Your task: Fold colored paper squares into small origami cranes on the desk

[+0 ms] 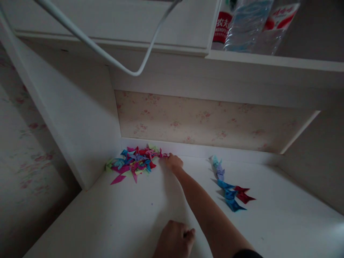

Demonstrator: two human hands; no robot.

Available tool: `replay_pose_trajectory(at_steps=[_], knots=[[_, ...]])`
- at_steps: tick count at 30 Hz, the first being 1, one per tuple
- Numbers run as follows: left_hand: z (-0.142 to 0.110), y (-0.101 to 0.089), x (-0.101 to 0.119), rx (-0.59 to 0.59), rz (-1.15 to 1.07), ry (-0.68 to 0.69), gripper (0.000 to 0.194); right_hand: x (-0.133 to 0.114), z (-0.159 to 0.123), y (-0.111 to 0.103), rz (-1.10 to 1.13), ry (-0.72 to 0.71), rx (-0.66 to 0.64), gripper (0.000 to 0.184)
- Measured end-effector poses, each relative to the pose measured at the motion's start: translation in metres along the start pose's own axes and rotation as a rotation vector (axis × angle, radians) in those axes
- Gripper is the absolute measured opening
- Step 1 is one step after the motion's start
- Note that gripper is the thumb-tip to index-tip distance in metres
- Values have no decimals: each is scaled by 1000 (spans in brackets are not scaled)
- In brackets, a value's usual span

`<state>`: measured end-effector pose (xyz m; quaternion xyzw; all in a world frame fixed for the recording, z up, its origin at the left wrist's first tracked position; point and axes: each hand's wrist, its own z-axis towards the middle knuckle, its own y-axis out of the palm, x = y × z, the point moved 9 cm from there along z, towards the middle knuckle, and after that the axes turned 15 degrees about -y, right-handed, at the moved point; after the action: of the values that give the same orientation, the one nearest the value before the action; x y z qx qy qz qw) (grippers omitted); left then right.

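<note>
Your right hand (174, 163) is pinching a pink folded paper (164, 155) beside the colourful pile (138, 161); your left hand (176, 239) is forming a loose fist. A short row (229, 194) is already lying apart on the counter (120, 222); most pieces are seemingly waiting, piled.

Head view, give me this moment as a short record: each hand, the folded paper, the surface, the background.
Right hand: stretched out, fingertips at a pink paper piece on the pile's right edge; firmness of grip unclear
Left hand: loosely curled near the picture's bottom edge; contents hidden
Pile: many-coloured folded paper, heaped at the back left
Smaller group: pale teal, lavender, blue and dark red pieces, right of the right arm
Surface: white tabletop
Background: floral wallpaper; plastic bottles on the upper shelf
</note>
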<state>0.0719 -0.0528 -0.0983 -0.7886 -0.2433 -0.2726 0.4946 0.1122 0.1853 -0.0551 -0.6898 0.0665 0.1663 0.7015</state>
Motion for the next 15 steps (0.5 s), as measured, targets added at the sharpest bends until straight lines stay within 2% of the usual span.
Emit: replay_pose_trajectory(at_steps=[9,15], knots=[[2,0,-5,2,-151,15,44,22,-44,-13,-56,-116,63,37],[4,2,-2,15,-132,29,43,34,-52,-16,39,-188,49,36]])
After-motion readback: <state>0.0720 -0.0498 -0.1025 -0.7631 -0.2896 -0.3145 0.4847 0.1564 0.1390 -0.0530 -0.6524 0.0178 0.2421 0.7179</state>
